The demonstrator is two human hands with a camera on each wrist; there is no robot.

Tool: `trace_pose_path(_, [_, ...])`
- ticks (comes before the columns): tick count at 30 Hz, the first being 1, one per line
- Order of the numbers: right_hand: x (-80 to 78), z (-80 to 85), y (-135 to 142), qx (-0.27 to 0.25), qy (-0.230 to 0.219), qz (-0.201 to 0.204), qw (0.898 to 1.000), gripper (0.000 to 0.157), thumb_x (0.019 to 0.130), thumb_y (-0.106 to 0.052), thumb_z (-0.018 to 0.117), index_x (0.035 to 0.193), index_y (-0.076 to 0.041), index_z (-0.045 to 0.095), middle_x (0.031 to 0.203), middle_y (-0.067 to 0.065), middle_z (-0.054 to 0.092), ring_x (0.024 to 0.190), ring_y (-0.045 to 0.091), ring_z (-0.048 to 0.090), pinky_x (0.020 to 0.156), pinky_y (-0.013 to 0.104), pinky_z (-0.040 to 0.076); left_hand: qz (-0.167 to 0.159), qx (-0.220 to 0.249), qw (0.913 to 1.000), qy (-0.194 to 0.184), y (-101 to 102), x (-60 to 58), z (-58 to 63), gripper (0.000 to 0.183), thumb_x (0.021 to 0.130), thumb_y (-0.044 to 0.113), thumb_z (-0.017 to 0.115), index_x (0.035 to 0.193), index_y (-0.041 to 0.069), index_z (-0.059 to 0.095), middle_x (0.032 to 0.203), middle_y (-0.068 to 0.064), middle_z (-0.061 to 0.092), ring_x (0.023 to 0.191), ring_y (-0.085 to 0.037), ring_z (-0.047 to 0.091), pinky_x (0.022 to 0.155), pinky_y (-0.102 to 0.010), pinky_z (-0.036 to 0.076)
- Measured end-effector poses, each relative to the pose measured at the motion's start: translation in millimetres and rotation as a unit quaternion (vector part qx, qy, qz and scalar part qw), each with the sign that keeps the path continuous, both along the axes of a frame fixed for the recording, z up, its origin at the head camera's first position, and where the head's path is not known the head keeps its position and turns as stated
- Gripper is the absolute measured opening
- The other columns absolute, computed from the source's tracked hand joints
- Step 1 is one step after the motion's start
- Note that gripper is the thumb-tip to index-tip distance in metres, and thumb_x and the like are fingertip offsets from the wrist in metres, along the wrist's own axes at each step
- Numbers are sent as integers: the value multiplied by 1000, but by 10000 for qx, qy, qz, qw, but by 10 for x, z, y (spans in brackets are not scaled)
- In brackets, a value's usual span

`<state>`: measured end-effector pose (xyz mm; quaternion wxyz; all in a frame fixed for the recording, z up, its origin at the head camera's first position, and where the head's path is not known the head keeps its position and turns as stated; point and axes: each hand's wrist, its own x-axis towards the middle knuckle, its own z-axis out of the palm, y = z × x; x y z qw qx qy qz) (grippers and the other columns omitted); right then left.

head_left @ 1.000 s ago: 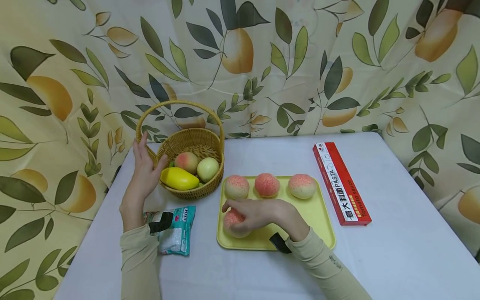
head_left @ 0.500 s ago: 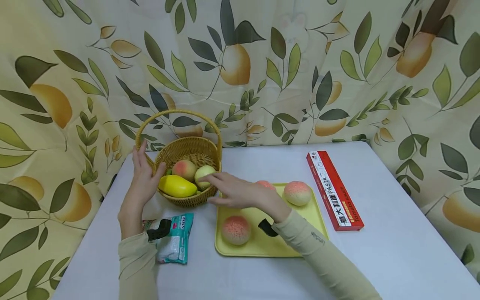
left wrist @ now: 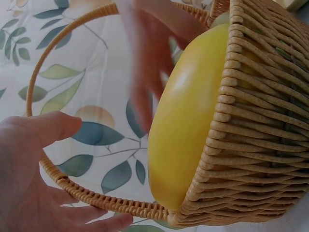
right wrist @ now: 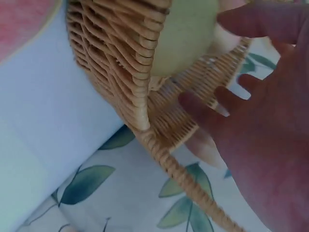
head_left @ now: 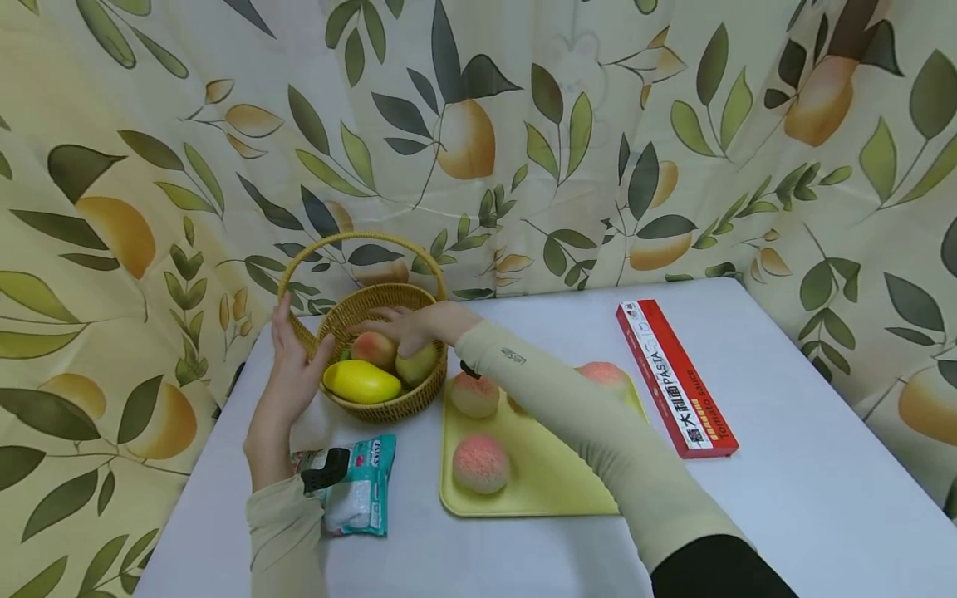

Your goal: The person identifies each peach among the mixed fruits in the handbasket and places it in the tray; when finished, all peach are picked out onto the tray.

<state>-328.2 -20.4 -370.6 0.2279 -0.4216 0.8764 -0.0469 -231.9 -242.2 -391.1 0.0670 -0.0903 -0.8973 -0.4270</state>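
Observation:
A wicker basket [head_left: 399,407] with an arched handle holds a yellow mango-like fruit [head_left: 362,381], a reddish peach [head_left: 374,350] and a pale green round fruit [head_left: 419,367]. At the basket's left side is my left hand [head_left: 290,378]; the left wrist view shows its thumb and fingers spread on either side of the handle base, not gripping tightly. My right hand [head_left: 419,325] reaches over the basket, fingers spread above the peach and the pale fruit. In the right wrist view the right hand [right wrist: 265,106] holds nothing, its thumb near the pale fruit [right wrist: 186,36].
A yellow tray [head_left: 538,490] carries several pink peaches, including a front one [head_left: 481,463], partly hidden by the right sleeve [head_left: 568,399]. A red pasta box [head_left: 676,378] lies right of it. A teal packet [head_left: 360,490] lies beside the left wrist.
My right hand has left the front peach on the tray and moved up and left, over the basket. The left hand stays at the basket's handle. The head view has shifted slightly.

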Motion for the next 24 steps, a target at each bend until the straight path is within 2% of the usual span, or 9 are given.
trace_pose_path(1, [-30,-19,-25,209,-96,-23,9997,86,95,-2,44,165,-39,11,175,8,2,162,38,3,129,62,11,-4,8,10000,-10,3,3,-12,90,105,50,50,160,38,-21,171,-13,-23,156,-55,6,118,-78,14])
trace_pose_path(3, [-68,-52,-81,456,-186,22,9988,79,98,-8,43,164,-40,14,175,7,6,162,37,5,129,63,12,1,-34,10000,-4,5,4,-29,90,105,50,49,161,35,-20,171,-13,-23,156,-55,6,119,-78,15])
trace_pose_path(5, [-86,-80,-140,516,-243,61,9984,75,98,-14,45,164,-38,18,174,7,11,161,34,12,128,61,18,5,-72,10000,33,6,3,-34,90,105,51,48,161,34,-20,171,-12,-22,156,-54,6,119,-77,15])
trace_pose_path(8, [-85,-147,-237,581,-202,-114,9980,74,98,-18,50,162,-40,21,172,5,18,156,29,26,124,56,30,8,-109,9999,116,-2,-7,-33,90,105,52,48,161,32,-20,171,-11,-21,157,-53,6,120,-76,16])
trace_pose_path(10, [-61,-211,-307,571,-33,-208,9981,73,100,-17,52,162,-39,22,169,6,23,151,28,34,122,52,36,37,-71,9999,144,-6,2,-42,89,106,51,48,161,33,-19,172,-10,-19,157,-52,7,120,-75,16])
trace_pose_path(15, [21,-351,-411,490,773,-252,9955,67,105,-15,55,162,-35,26,164,9,34,144,28,46,115,48,47,59,-2,9999,98,-22,41,-101,89,106,50,48,161,33,-20,172,-11,-19,158,-51,5,122,-73,16])
trace_pose_path(19, [8,-260,-351,377,942,-301,9944,78,101,-27,64,164,-29,18,167,16,28,149,34,41,119,48,43,34,-32,9999,99,-23,18,-97,89,106,51,47,161,33,-21,171,-13,-22,158,-51,3,122,-73,15])
trace_pose_path(22, [-21,-121,-222,-120,877,-304,9956,81,97,-30,71,160,-24,21,160,23,32,146,40,41,120,50,41,57,-75,9999,140,-26,-33,-65,89,105,53,47,162,34,-20,171,-14,-24,157,-52,2,120,-75,15])
trace_pose_path(24, [1,-39,-80,-641,778,-319,9944,75,94,-25,74,152,-24,26,151,22,39,138,39,45,115,50,44,31,-81,9999,113,-30,-58,-46,88,106,53,46,162,35,-20,170,-15,-25,157,-53,-1,120,-77,14])
